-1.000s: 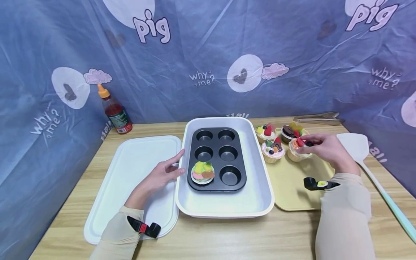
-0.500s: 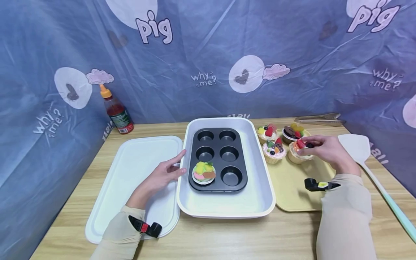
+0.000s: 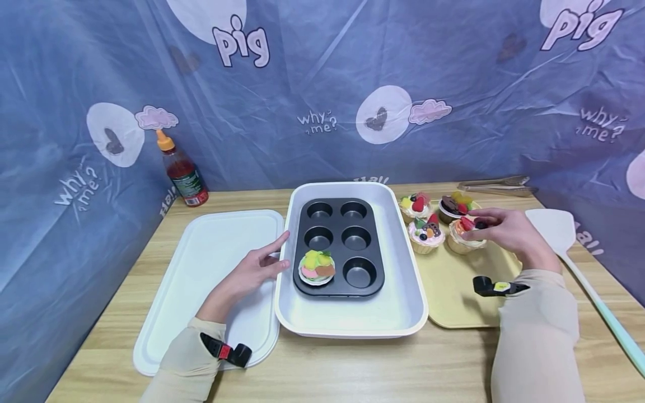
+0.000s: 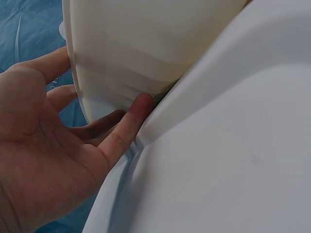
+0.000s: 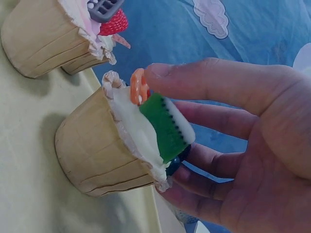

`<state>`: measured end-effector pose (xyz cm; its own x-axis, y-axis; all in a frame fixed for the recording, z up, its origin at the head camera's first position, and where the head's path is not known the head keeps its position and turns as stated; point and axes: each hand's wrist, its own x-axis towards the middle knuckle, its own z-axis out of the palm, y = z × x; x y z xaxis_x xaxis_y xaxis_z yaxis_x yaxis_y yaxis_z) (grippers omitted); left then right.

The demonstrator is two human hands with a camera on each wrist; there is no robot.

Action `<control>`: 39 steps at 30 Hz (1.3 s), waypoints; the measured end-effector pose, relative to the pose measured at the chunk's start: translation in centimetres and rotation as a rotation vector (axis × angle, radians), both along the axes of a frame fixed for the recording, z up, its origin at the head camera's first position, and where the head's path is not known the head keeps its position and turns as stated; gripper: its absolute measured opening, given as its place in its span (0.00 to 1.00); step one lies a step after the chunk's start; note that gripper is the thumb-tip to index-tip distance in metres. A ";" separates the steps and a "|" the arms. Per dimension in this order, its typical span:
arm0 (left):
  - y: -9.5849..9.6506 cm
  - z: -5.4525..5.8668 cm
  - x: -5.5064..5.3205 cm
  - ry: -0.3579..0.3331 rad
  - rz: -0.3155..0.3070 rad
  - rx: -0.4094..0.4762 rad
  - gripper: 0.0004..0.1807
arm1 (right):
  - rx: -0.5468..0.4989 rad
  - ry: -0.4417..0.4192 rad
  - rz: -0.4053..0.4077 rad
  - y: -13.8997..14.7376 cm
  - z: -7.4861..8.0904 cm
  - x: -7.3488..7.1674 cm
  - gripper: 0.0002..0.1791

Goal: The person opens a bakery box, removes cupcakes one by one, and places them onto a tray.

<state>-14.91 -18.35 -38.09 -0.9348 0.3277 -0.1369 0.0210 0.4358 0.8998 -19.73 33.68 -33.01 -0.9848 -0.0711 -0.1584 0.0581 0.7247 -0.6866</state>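
On the yellow tray, my right hand holds the top of a cupcake between thumb and fingers. The right wrist view shows the thumb touching an orange topping beside a green slice, with the fingers on the far side; the paper cup sits on the tray. My left hand rests its fairly straight fingers against the left wall of the white bin. Inside that bin lies a dark muffin pan, a fruit-topped cupcake in its front left cup.
Several other cupcakes stand close to the held one. A white lid-like tray lies under my left forearm. Around the edges are a sauce bottle, tongs and a long-handled spatula.
The head view has shifted slightly. Both hands stay in place, the right at the cupcake and the left at the bin wall.
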 end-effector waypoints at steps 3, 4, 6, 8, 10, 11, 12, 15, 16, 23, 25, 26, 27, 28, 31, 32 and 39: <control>0.0 0.0 0.0 0.000 0.000 -0.006 0.37 | -0.009 -0.014 0.007 0.0 0.3 0.1 0.49; 0.0 0.0 0.0 0.000 0.001 -0.008 0.37 | -0.007 -0.017 0.006 -0.1 0.4 0.1 0.49; 0.0 0.0 0.0 -0.001 0.001 -0.009 0.37 | 0.005 -0.018 0.003 -0.1 0.5 0.1 0.50; 0.0 0.0 0.0 -0.001 0.002 -0.009 0.37 | 0.010 -0.021 0.003 -0.1 0.6 0.1 0.50; 0.0 0.0 0.0 -0.005 0.003 -0.006 0.37 | 0.005 -0.025 0.002 -0.2 0.8 0.2 0.50; 0.0 0.0 0.0 -0.006 0.003 -0.004 0.37 | -0.008 -0.029 0.003 -0.2 0.9 0.2 0.50; 0.0 0.0 0.0 -0.007 0.003 -0.002 0.38 | -0.021 -0.035 0.001 -0.3 0.9 0.2 0.51; 0.0 0.1 0.1 -0.007 0.003 0.003 0.37 | -0.050 -0.044 -0.004 -0.4 1.3 0.3 0.51; 0.0 0.1 0.1 -0.005 0.003 0.003 0.37 | -0.064 -0.042 -0.004 -0.5 1.4 0.3 0.51; 0.0 0.1 0.0 0.001 0.000 0.005 0.38 | -0.093 0.036 -0.007 -1.5 2.5 0.5 0.48; 0.0 0.0 0.0 -0.002 0.002 0.005 0.38 | -0.075 0.071 -0.008 -2.0 2.9 0.6 0.46; 0.0 0.0 0.0 -0.003 0.003 0.006 0.38 | -0.067 0.090 -0.008 -2.3 3.1 0.7 0.44; 0.0 0.0 0.0 0.002 -0.001 0.005 0.38 | -0.064 0.114 -0.001 -2.7 3.3 0.7 0.42; 0.0 0.0 -0.1 0.001 0.000 0.005 0.38 | -0.062 0.135 0.003 -3.0 3.5 0.8 0.41; 0.0 0.0 -0.1 0.002 0.000 0.007 0.38 | -0.081 0.184 0.037 -4.6 4.2 1.0 0.36; 0.0 0.0 -0.1 0.003 -0.002 0.008 0.38 | -0.093 0.195 0.056 -5.2 4.5 1.1 0.35; 0.0 0.1 0.0 0.010 -0.009 0.011 0.38 | -0.189 0.241 0.180 -9.9 5.5 1.4 0.34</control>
